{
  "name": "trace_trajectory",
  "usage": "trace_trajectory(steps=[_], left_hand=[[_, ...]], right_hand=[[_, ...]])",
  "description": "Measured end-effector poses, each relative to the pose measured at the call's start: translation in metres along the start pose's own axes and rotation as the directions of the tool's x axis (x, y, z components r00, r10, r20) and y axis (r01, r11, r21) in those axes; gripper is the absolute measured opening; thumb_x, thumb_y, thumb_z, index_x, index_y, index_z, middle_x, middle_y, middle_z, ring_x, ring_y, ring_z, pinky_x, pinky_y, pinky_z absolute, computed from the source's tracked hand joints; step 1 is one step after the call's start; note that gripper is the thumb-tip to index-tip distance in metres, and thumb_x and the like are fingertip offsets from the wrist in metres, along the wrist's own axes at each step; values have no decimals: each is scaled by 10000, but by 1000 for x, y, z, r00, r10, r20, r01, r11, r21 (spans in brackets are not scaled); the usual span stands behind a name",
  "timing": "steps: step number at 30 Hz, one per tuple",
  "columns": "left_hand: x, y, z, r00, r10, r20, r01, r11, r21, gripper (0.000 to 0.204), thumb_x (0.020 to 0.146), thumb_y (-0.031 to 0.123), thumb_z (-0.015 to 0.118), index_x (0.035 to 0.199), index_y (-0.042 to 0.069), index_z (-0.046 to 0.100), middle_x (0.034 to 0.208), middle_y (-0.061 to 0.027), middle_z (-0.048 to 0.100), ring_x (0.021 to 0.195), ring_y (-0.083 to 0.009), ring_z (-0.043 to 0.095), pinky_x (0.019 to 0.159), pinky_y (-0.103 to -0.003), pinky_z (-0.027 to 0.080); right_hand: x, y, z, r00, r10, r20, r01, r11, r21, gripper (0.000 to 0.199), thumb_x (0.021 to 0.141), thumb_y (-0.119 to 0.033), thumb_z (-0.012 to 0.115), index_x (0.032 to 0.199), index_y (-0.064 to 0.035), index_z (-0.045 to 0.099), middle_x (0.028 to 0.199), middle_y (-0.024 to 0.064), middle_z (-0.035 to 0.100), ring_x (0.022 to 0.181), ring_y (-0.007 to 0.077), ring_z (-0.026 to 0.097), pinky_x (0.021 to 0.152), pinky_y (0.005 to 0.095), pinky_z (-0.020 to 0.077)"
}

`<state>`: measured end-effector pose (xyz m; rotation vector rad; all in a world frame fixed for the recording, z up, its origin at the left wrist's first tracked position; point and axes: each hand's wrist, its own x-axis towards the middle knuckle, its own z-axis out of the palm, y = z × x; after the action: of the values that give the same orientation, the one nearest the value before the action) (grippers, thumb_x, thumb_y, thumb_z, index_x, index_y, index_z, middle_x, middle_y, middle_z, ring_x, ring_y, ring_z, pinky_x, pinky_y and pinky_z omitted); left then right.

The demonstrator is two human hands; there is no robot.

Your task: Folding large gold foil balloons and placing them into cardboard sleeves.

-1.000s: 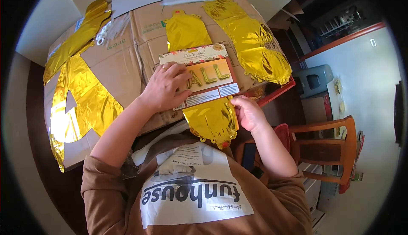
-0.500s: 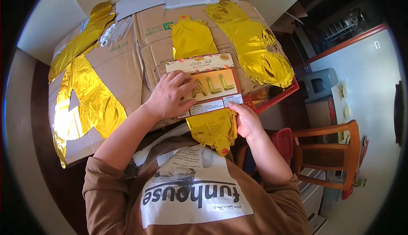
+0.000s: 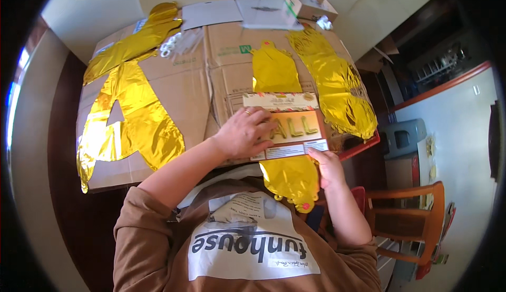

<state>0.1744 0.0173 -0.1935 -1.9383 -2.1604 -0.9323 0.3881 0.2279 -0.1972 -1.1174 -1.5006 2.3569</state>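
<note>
Balloon-banner package point(image 3: 296, 123): your right hand point(image 3: 329, 168) pinches its near-right corner, thumb now shifted onto the front; your left hand point(image 3: 243, 133) covers the left side, grip indeterminable.

Gold foil balloons point(image 3: 275, 70) on cardboard point(image 3: 191, 94)

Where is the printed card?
In the head view, the card is just right of centre, with the left hand over its left side, the right hand at its lower right corner, and gold foil above and below.
</note>
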Motion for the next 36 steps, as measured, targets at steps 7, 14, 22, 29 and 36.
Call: trace_trajectory(steps=[7, 14, 22, 29, 36], left_hand=[[19, 5, -2, 973, -184, -138, 137, 945, -298, 421, 901, 258, 722, 1271, 76, 638, 1360, -173, 554, 1291, -384, 516, 1099, -480, 422], [11, -25, -56, 727, -585, -359, 367, 773, -517, 335, 926, 240, 715, 1204, 57, 681, 1296, -151, 616, 1253, -283, 565, 1072, -388, 440], [-33, -30, -82, 668, -595, -447, 516, 803, -297, 261, 892, 190, 697, 1110, 46, 692, 1209, -161, 649, 1157, -344, 615, 997, -409, 489], [-54, -13, -70, 782, -508, -360, 532, 846, -37, 260, 885, 163, 703, 1122, 56, 690, 1220, -157, 637, 1105, -363, 626, 964, -436, 497], [-54, -9, -73, 865, -430, -258, 438, 898, -31, 252, 879, 163, 724, 1100, 49, 682, 1201, -154, 634, 1119, -377, 602, 976, -460, 482]], right_hand=[[2, -123, 3, 898, -435, 65, 317, 537, -782, 220, 933, -139, 707, 963, 76, 743, 831, 66, 752, 761, 112, 666, 718, 293, 519], [-40, -184, 122, 402, -393, 827, 256, -819, -514, 140, 785, -102, 646, 649, -69, 640, 635, 123, 643, 594, 291, 666, 573, 400, 494], [1, -15, 156, 477, -241, 845, 353, -828, -435, 43, 721, -114, 679, 684, -121, 701, 666, 28, 656, 647, 191, 645, 605, 406, 421], [-16, -34, 187, 709, -187, 680, 541, -475, -695, 206, 814, -233, 723, 755, -35, 722, 675, 134, 693, 633, 262, 701, 629, 414, 528], [22, -107, 118, 623, -400, 672, 731, -9, -682, 183, 921, -179, 697, 980, -12, 743, 874, 151, 744, 757, 257, 720, 712, 346, 550]])
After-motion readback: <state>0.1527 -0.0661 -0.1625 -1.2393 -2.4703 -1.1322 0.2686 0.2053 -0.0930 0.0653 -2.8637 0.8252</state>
